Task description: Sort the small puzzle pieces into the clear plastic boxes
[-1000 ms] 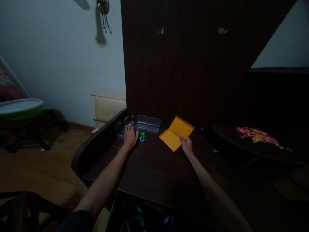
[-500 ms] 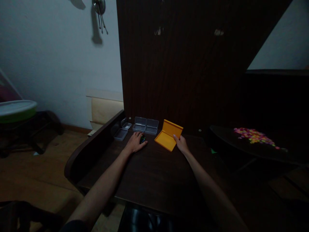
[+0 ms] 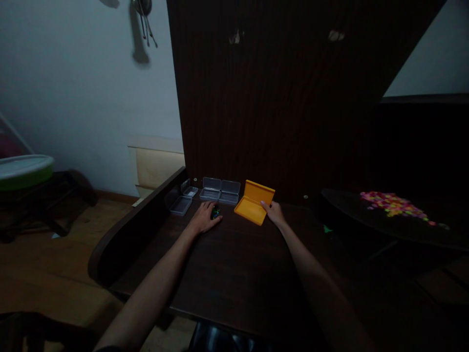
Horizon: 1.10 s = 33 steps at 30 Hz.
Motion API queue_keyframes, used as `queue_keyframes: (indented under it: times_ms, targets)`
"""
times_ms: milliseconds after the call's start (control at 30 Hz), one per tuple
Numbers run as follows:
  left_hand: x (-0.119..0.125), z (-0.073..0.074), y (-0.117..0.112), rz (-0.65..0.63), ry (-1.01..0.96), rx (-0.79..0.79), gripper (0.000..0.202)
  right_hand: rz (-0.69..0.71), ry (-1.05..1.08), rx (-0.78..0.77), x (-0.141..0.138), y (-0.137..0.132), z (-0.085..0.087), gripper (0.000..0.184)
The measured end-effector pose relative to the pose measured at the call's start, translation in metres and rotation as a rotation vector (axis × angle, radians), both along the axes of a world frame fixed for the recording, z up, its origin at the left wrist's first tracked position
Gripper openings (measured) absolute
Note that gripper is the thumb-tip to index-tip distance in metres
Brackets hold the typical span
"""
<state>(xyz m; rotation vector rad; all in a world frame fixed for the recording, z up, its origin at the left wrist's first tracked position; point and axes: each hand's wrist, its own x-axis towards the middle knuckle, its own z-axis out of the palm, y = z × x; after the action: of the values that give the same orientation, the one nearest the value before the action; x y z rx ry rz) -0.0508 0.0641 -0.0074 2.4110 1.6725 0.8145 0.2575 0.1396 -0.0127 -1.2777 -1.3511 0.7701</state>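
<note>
An open orange hinged case (image 3: pixel 252 203) lies at the back of the dark wooden desk (image 3: pixel 234 264), its lid half raised. My right hand (image 3: pixel 273 213) holds the case's right edge with the fingers closed on it. My left hand (image 3: pixel 205 220) lies palm down over a small heap of green and blue beads (image 3: pixel 216 212), fingers cupped on them. Just behind the left hand stand two clear plastic boxes (image 3: pixel 220 189) side by side, and another small clear box (image 3: pixel 181 205) sits to the left.
A tall dark wooden panel (image 3: pixel 271 98) rises right behind the desk. To the right, a lower dark surface carries a spread of pink and yellow pieces (image 3: pixel 394 204). A green-rimmed basin (image 3: pixel 24 171) stands on a stool at the far left.
My left hand slid right from the clear box onto the beads and covers them. The orange case's lid swung up from lying flat, and my right hand moved it a little left.
</note>
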Motion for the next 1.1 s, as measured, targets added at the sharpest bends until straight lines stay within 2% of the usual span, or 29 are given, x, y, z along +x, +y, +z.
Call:
queue_keyframes:
  times_ms: [567, 767, 1100]
  targets:
    - [0.003, 0.001, 0.003, 0.018, 0.059, -0.019, 0.050, 0.002, -0.014, -0.044, -0.001, 0.024, -0.004, 0.021]
    - [0.003, 0.000, 0.003, 0.018, 0.070, -0.026, 0.050, -0.028, 0.044, -0.013, -0.007, 0.025, -0.004, 0.026]
    - [0.004, 0.002, 0.003, 0.014, 0.077, -0.028, 0.050, -0.255, -0.059, -0.050, -0.012, 0.027, -0.003, 0.034]
